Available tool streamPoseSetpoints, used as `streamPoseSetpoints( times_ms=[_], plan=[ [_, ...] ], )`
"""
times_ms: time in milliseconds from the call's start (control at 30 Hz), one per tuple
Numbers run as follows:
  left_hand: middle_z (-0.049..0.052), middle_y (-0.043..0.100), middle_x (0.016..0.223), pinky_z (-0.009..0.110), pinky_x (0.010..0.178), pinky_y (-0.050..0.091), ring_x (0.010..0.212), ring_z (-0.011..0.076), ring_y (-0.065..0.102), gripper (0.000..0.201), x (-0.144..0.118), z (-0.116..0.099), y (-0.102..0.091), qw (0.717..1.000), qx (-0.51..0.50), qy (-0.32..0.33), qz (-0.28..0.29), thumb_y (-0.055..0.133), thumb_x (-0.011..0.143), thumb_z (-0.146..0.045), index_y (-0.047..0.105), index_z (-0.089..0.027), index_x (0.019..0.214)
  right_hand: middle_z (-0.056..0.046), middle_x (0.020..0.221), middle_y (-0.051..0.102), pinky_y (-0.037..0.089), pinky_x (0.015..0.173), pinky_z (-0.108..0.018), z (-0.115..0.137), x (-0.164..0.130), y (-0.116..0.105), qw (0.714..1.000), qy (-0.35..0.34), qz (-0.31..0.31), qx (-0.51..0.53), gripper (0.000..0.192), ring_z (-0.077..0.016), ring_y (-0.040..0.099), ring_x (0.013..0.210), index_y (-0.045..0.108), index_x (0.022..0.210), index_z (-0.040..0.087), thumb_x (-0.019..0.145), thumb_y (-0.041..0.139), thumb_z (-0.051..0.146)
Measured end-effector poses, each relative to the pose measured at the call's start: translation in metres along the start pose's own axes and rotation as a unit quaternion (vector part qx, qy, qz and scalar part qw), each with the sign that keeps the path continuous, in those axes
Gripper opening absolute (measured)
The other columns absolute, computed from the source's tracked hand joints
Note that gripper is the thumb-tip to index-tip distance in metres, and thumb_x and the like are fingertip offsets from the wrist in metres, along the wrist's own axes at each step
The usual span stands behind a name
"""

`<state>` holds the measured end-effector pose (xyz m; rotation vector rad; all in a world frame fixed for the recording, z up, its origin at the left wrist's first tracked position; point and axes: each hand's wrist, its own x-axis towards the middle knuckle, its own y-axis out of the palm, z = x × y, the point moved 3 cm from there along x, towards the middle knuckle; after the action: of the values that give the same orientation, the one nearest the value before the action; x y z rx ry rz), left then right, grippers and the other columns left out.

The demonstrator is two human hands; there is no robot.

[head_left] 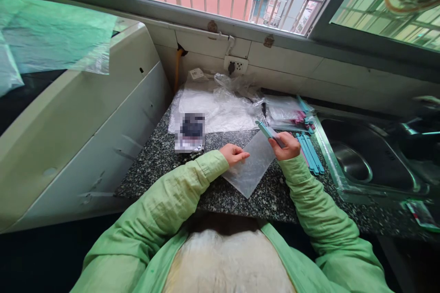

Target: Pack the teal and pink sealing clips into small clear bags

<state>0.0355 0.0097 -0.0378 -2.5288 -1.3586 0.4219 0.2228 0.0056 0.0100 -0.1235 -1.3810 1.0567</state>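
Note:
A clear, frosted plastic bag (252,165) hangs tilted over the speckled countertop, low in front of my body. My left hand (234,154) is closed in a pinch at the bag's left edge. My right hand (286,145) is wrapped round teal plastic strips (264,129), which look like bag sealing clips, at the bag's upper right. How many it holds, and whether they are fixed to the bag, I cannot tell. Just right of that hand, several more teal strips (311,153) lie side by side on the counter, with a pink one partly hidden among them.
Crumpled clear plastic (220,105) covers the back of the granite counter (154,160). A blurred-out card (189,132) lies left of my hands. Packs of pink and teal strips (288,112) sit behind my right hand. A steel sink (371,155) is at right, a white appliance (103,114) at left.

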Motion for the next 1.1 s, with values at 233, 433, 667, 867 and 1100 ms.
streamPoseSetpoints(
  times_ms=[233, 433, 667, 867, 1100],
  plan=[
    [-0.002, 0.048, 0.040, 0.020, 0.041, 0.024, 0.039, 0.0048, 0.033, 0.039, 0.000, 0.004, 0.001, 1.000, 0.007, 0.010, -0.007, 0.053, 0.070, -0.045, 0.061, -0.010, 0.053, -0.002, 0.062, 0.057, 0.041, 0.055, -0.024, -0.012, 0.002, -0.004, 1.000, 0.017, -0.018, -0.006, 0.018, -0.0132, 0.052, 0.060, 0.059, 0.068, 0.018, 0.075, 0.054, 0.034],
    [-0.003, 0.047, 0.041, 0.019, 0.043, 0.026, 0.042, 0.0048, 0.034, 0.037, 0.001, 0.004, 0.001, 1.000, 0.009, 0.021, -0.011, 0.054, 0.068, -0.043, 0.057, -0.010, 0.051, -0.001, 0.063, 0.055, 0.042, 0.055, -0.026, -0.014, 0.004, -0.007, 0.999, 0.013, -0.030, -0.006, 0.018, -0.0133, 0.052, 0.060, 0.058, 0.068, 0.018, 0.075, 0.054, 0.034],
    [-0.003, 0.049, 0.044, 0.019, 0.045, 0.029, 0.043, 0.0052, 0.037, 0.033, 0.003, 0.006, 0.001, 1.000, 0.001, 0.020, -0.010, 0.055, 0.068, -0.039, 0.057, -0.011, 0.052, -0.001, 0.064, 0.056, 0.042, 0.057, -0.026, -0.017, 0.003, -0.006, 0.999, 0.024, -0.019, -0.024, 0.018, -0.0139, 0.053, 0.062, 0.059, 0.070, 0.020, 0.076, 0.052, 0.036],
    [-0.003, 0.049, 0.044, 0.019, 0.044, 0.029, 0.043, 0.0051, 0.037, 0.032, 0.003, 0.004, 0.001, 1.000, 0.007, 0.019, -0.012, 0.055, 0.068, -0.039, 0.057, -0.011, 0.052, -0.003, 0.066, 0.059, 0.042, 0.056, -0.025, -0.017, 0.002, -0.005, 0.998, 0.042, -0.017, -0.045, 0.019, -0.0140, 0.054, 0.062, 0.062, 0.072, 0.019, 0.076, 0.053, 0.035],
    [-0.004, 0.049, 0.043, 0.019, 0.045, 0.029, 0.042, 0.0048, 0.036, 0.032, 0.003, 0.002, 0.001, 1.000, 0.010, 0.013, -0.008, 0.056, 0.069, -0.037, 0.057, -0.011, 0.050, -0.003, 0.066, 0.060, 0.043, 0.057, -0.025, -0.018, 0.001, -0.003, 0.998, 0.034, -0.024, -0.048, 0.020, -0.0143, 0.056, 0.063, 0.062, 0.072, 0.019, 0.077, 0.052, 0.035]
  ],
)
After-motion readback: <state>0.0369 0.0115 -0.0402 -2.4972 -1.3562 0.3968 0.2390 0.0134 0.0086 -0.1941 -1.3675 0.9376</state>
